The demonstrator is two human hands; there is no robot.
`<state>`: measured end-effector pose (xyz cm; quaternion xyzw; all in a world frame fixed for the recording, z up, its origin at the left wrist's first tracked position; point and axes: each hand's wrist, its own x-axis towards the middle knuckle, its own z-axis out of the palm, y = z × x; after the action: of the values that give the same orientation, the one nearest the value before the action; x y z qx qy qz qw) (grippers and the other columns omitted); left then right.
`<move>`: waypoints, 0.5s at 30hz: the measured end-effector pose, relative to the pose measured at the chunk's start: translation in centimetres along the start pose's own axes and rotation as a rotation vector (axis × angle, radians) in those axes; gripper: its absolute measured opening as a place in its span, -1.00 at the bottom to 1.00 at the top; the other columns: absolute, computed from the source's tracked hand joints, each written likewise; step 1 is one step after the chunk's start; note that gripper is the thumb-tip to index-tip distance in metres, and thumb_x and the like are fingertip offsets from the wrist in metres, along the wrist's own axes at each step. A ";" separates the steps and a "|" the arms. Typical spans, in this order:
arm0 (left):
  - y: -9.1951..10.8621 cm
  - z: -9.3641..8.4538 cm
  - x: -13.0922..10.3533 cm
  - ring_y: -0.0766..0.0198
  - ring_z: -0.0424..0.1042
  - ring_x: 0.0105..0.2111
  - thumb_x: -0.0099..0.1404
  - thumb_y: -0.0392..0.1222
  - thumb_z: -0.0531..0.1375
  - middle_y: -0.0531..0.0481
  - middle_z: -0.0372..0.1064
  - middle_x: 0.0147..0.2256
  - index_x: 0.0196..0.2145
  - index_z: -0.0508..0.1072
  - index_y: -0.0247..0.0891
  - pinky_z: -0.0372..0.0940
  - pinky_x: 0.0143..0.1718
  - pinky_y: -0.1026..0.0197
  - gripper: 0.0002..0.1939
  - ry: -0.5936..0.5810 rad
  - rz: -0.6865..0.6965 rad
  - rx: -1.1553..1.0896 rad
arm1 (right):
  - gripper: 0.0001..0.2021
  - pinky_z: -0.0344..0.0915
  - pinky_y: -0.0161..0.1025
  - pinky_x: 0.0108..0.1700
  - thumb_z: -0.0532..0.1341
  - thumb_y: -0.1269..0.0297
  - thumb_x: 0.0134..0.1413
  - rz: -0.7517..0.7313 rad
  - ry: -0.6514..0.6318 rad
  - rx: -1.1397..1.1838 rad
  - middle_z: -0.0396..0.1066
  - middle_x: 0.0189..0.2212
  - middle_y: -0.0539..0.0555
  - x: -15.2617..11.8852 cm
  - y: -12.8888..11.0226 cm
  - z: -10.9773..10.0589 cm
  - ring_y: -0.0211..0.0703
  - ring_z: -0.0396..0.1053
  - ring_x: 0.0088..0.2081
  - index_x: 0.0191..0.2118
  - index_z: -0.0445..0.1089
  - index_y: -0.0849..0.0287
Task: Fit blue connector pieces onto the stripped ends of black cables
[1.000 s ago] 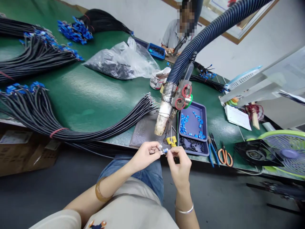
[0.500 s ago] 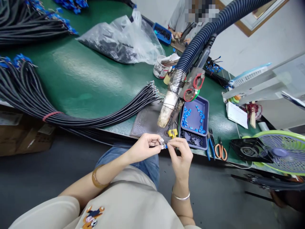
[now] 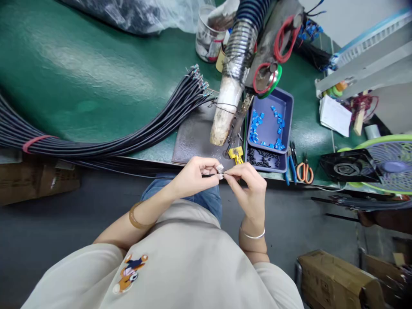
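My left hand (image 3: 196,177) is closed on a black cable (image 3: 151,176), whose end comes out between thumb and index finger. A whitish wrap (image 3: 220,168) covers that index fingertip. Close beside it, my right hand (image 3: 249,184) pinches at the cable's tip with thumb and index finger. What lies in this pinch is too small and too covered to make out. Both hands are just in front of the table edge, above my lap. A thick bundle of black cables (image 3: 138,139) with stripped ends lies to the left, tied with a red band (image 3: 38,141).
Blue connectors lie in a purple tray (image 3: 289,111), stacked over another tray (image 3: 283,165) of small black parts. A hose nozzle (image 3: 222,124) hangs over a dark mat (image 3: 193,137). Blue-handled pliers (image 3: 292,169), orange-handled scissors (image 3: 304,171) and a fan (image 3: 392,165) stand rightward.
The view has tipped down and come closer to the table. The blue connector between my fingertips no longer shows. My hands keep their place close together.
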<state>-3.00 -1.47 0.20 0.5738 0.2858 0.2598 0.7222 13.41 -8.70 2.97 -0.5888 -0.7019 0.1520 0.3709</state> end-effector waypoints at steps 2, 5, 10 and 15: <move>-0.1 0.1 0.1 0.51 0.03 -0.54 0.14 -0.31 0.17 0.15 0.06 -0.55 -0.49 0.32 -0.34 -0.01 -0.51 0.39 -0.91 0.017 0.009 0.003 | -0.93 0.31 -0.35 -0.31 0.22 0.44 0.17 -0.005 -0.017 -0.005 0.38 -0.37 -0.02 0.1 0.1 0.1 -0.34 0.32 -0.33 -0.29 0.38 0.13; -0.5 0.3 0.4 0.51 0.08 -0.54 0.12 -0.33 0.17 0.13 0.13 -0.54 -0.48 0.34 -0.35 0.03 -0.50 0.40 -0.94 0.053 0.033 -0.022 | -0.93 0.30 -0.34 -0.32 0.19 0.42 0.20 0.006 -0.029 -0.060 0.34 -0.37 0.00 0.1 0.3 0.5 -0.32 0.30 -0.34 -0.30 0.30 0.13; -0.9 0.4 0.6 0.52 0.07 -0.57 0.10 -0.33 0.20 0.15 0.13 -0.57 -0.47 0.35 -0.34 0.01 -0.54 0.41 -0.94 0.148 0.018 -0.089 | -0.93 0.34 -0.34 -0.35 0.15 0.37 0.24 0.052 0.065 -0.099 0.33 -0.38 -0.02 -0.4 0.8 1.6 -0.32 0.34 -0.38 -0.30 0.26 0.11; -0.9 0.5 0.7 0.54 0.05 -0.60 0.07 -0.35 0.22 0.16 0.12 -0.59 -0.48 0.35 -0.33 -0.01 -0.56 0.42 -0.92 0.172 0.029 -0.110 | -0.96 0.45 -0.38 -0.35 0.22 0.39 0.18 0.148 0.283 0.069 0.47 -0.25 -0.02 -0.6 0.9 2.0 -0.36 0.48 -0.37 -0.26 0.38 0.11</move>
<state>-2.16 -1.51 -0.72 0.5130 0.3236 0.3338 0.7216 12.68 -8.56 0.85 -0.6413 -0.5916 0.1185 0.4740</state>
